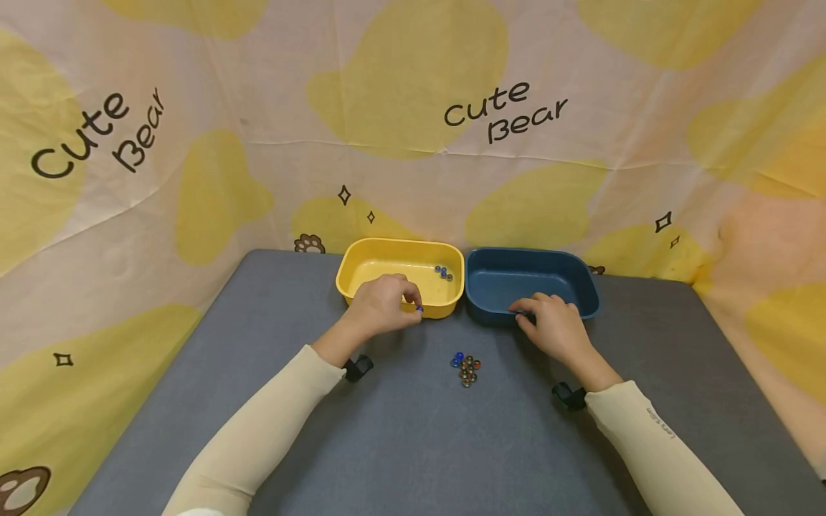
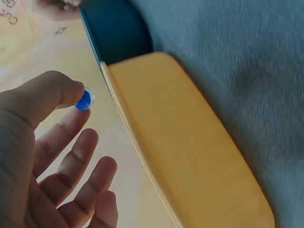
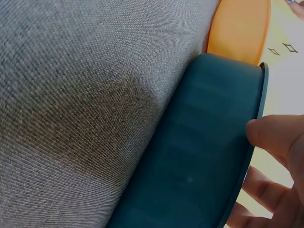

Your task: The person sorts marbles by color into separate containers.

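Observation:
My left hand (image 1: pixel 387 304) is over the front rim of the yellow bin (image 1: pixel 400 247). Between its thumb and index finger it pinches a blue glass marble (image 2: pixel 85 99), and the other fingers are loosely bent. Inside that bin lie several blue marbles (image 1: pixel 443 273). To the right, my right hand (image 1: pixel 555 326) is at the front rim of the dark blue bin (image 1: pixel 532 254). Its thumb (image 3: pixel 266 135) rests at the outside of the rim while the fingers reach over to the inner side, so the hand grips the wall.
A small cluster of loose marbles (image 1: pixel 470 367), brownish with a few blue ones, lies on the grey table (image 1: pixel 413 444) in front of the bins. The two bins stand side by side near the table's back edge. Behind them hangs a patterned cloth (image 1: pixel 387 179).

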Available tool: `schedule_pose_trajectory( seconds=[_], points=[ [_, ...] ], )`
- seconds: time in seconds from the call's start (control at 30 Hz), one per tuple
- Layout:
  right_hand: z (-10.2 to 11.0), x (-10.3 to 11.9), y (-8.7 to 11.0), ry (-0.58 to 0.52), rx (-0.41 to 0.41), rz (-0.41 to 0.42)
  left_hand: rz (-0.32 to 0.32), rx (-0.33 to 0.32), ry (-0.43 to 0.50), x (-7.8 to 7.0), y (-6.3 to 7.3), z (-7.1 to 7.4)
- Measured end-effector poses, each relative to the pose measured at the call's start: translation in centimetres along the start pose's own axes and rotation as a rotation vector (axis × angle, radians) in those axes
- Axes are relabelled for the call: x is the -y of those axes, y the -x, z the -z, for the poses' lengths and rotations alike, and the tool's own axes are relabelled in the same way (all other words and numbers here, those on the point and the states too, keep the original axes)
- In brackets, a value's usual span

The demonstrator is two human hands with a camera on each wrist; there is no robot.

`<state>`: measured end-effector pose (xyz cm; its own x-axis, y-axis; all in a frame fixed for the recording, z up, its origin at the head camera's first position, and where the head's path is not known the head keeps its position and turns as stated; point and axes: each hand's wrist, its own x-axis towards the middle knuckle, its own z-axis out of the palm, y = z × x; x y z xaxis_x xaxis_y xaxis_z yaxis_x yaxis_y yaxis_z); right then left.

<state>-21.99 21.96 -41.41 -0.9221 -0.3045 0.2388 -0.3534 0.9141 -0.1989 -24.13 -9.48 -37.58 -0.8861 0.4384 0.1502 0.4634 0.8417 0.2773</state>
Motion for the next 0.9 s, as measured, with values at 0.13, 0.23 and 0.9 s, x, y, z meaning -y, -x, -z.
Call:
schedule_pose_trajectory(
  seconds=[0.13,0.23,0.9],
  points=[
    [0.1,0.1,0.0,0.017,-0.02,0.019,0.017,-0.009,0.008,0.9,-0.6,0.4],
    [0.1,0.2,-0.1,0.023,-0.029,0.031,0.022,-0.002,0.025,1.6,-1.0,0.7],
    [0.3,0.3,-0.4,-0.003,0.03,-0.029,0.082,0.1,0.014,4.9,-4.5,-0.1]
  ],
)
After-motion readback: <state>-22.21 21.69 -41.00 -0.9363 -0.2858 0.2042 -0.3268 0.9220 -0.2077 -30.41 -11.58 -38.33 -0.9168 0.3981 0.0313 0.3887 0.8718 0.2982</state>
